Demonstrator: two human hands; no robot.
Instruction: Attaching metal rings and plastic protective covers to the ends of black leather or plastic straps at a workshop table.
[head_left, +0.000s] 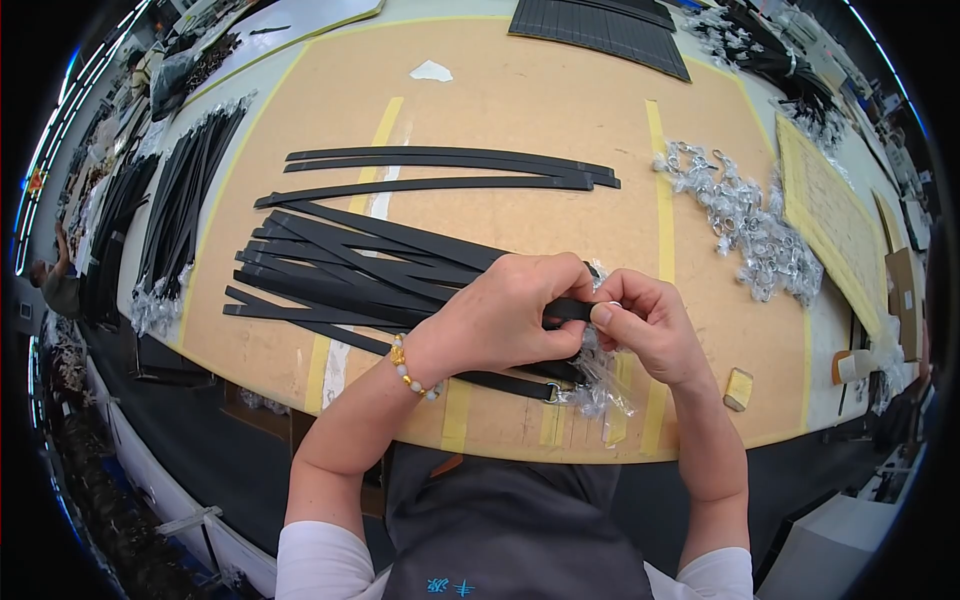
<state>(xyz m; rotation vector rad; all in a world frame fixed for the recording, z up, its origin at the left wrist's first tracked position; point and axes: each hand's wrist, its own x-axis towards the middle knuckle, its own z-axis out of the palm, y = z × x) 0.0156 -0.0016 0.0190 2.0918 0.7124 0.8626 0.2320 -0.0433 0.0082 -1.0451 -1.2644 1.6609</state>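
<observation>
My left hand [505, 315], with a beaded bracelet, pinches the end of a black flat strap [568, 310] near the board's middle. My right hand [645, 330] grips the same end from the right, thumb on it; a small metal piece there is mostly hidden by my fingers. A spread pile of black straps [340, 265] lies under and left of my hands. Below them, a strap end bears a metal fitting [554, 393] beside crumpled clear plastic [605, 390]. Three more straps [440, 155] lie apart behind the pile.
Plastic-wrapped metal clasps [745, 225] lie at the right, beside a yellow-edged sheet [830, 230] and a small yellow block [738, 388]. Bundled straps [185, 200] line the left. Dark slatted pieces [590, 35] sit at the back. Another person [55, 285] is at far left.
</observation>
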